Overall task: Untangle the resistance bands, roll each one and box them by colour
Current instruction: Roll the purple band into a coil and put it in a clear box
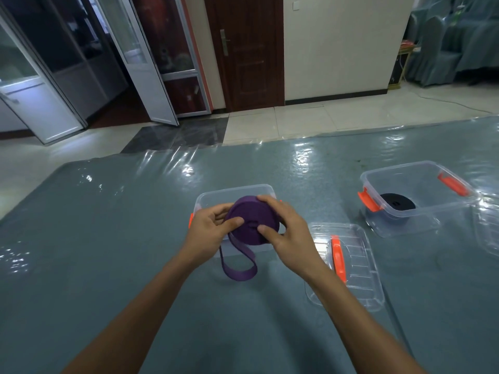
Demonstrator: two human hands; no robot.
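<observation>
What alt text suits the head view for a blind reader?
A left hand and right hand grip a purple band roll over a clear box, its tail hanging in a loop. To the right sit a clear lid and a second box holding a black band roll.

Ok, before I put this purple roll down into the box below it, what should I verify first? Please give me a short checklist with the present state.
1. Purple band rolled to the end: not ok. A loose tail hangs in a loop under the roll.
2. Firm hold: ok. The left hand and the right hand both grip the roll.
3. Near box open: ok. Its lid lies on the table to the right.
4. Near box free of other colours: cannot tell. The hands and the roll hide most of its inside.
5. Black band kept apart: ok. It lies rolled in the far box.
</observation>
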